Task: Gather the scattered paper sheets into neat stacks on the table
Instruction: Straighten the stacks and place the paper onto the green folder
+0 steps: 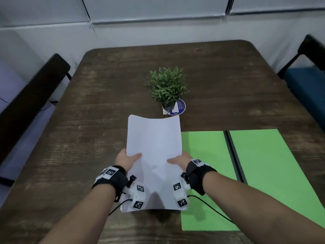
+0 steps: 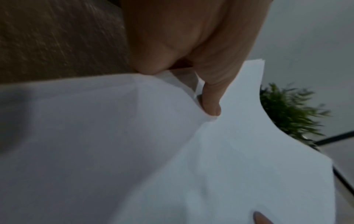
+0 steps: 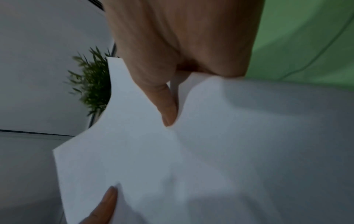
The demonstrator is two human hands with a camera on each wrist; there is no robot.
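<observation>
A bundle of white paper sheets (image 1: 153, 147) is held up above the dark wooden table (image 1: 98, 95), bowed along its length. My left hand (image 1: 126, 160) grips its left edge, thumb on top of the sheets (image 2: 239, 151). My right hand (image 1: 179, 160) grips the right edge the same way, thumb pressing the white paper (image 3: 210, 151). The fingers under the bundle are hidden. Two green sheets (image 1: 260, 166) lie side by side on the table to the right, the nearer one (image 1: 207, 155) partly under the white bundle.
A small potted plant (image 1: 167, 87) stands mid-table just beyond the paper, on a round blue coaster (image 1: 181, 108). Dark chairs stand at the left (image 1: 29, 99) and at the right (image 1: 309, 55). A grey wall runs behind the table.
</observation>
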